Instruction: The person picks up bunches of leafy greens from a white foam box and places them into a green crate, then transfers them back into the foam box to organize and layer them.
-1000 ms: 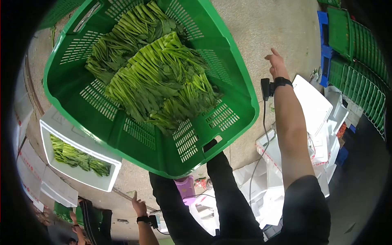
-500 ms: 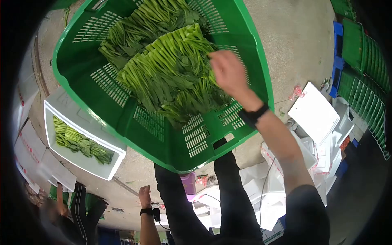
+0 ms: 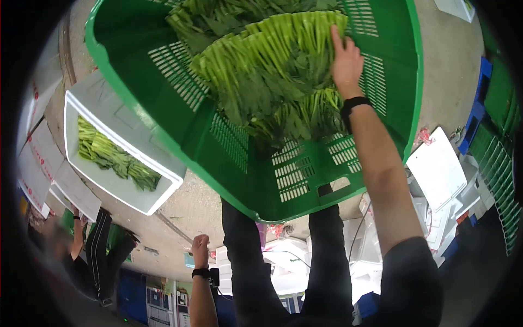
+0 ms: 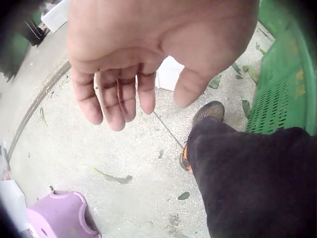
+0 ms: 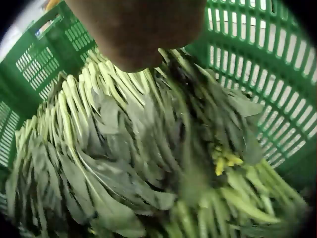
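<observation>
Leafy choy sum [image 3: 272, 54] lies in rows inside a large green plastic basket [image 3: 218, 180], with pale stem ends lined up and dark leaves trailing. My right hand [image 3: 347, 65] reaches into the basket at the right end of the front row, index finger extended along the outermost stems. In the right wrist view the back of that hand [image 5: 138, 34] is over the choy sum [image 5: 109, 129], its fingers hidden, and small yellow flowers show among the leaves. My left hand [image 3: 200, 248] hangs beside my leg, fingers loosely bent and holding nothing, above the floor in the left wrist view.
A white foam box [image 3: 128, 122] with more greens stands left of the basket. White foam boxes and lids [image 3: 436, 169] are piled at right. A purple stool [image 4: 62, 215] stands on the floor among scattered leaves. Another person [image 3: 90, 256] is at lower left.
My right hand has come from outside the basket, over its right side, onto the choy sum. The basket has shifted rightward in the head view. My left hand's fingers have gone from spread to bent.
</observation>
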`<act>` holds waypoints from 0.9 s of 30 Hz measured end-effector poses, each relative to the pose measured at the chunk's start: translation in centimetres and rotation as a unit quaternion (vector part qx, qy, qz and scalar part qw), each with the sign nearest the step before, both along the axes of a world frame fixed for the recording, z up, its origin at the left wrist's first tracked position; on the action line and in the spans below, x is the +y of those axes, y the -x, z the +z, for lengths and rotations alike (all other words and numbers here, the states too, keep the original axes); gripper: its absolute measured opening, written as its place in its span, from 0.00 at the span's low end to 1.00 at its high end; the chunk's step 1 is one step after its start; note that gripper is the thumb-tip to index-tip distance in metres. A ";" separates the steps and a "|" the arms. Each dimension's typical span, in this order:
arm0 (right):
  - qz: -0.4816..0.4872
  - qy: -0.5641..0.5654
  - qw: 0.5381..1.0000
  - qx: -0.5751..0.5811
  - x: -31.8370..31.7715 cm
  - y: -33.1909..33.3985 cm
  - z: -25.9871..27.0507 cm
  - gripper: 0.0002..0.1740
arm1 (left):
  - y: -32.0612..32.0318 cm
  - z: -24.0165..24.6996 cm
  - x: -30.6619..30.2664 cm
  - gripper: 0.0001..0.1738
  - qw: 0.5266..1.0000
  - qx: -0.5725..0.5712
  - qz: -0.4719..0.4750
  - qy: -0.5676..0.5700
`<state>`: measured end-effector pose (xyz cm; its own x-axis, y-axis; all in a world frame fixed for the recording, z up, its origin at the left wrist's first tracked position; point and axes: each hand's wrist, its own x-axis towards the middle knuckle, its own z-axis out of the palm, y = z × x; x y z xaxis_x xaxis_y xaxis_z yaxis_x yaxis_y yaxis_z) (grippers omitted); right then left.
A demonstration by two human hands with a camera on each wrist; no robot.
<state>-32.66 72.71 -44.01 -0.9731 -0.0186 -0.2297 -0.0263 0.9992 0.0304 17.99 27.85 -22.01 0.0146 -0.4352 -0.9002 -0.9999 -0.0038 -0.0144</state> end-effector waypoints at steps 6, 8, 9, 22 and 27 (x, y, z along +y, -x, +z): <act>0.118 0.170 0.967 0.149 -7.2 -2.3 3.2 0.38 | 0.9 -1.1 0.4 0.14 1.000 0.019 0.008 -0.019; 0.113 0.194 0.951 -0.210 -13.8 -2.7 6.8 0.36 | 2.0 -1.5 0.7 0.15 0.999 0.019 0.019 -0.042; 0.250 0.236 0.934 -0.098 -15.2 -5.8 4.0 0.36 | 2.5 -1.6 1.0 0.15 0.999 0.022 0.021 -0.038; 0.478 0.124 0.842 -0.219 -19.6 -9.3 0.6 0.46 | 0.4 -1.1 -4.2 0.16 0.995 0.081 0.028 -0.048; 0.140 0.248 0.948 -0.140 -20.6 -7.6 3.2 0.35 | 2.6 -0.2 -8.0 0.15 0.991 0.127 0.020 -0.036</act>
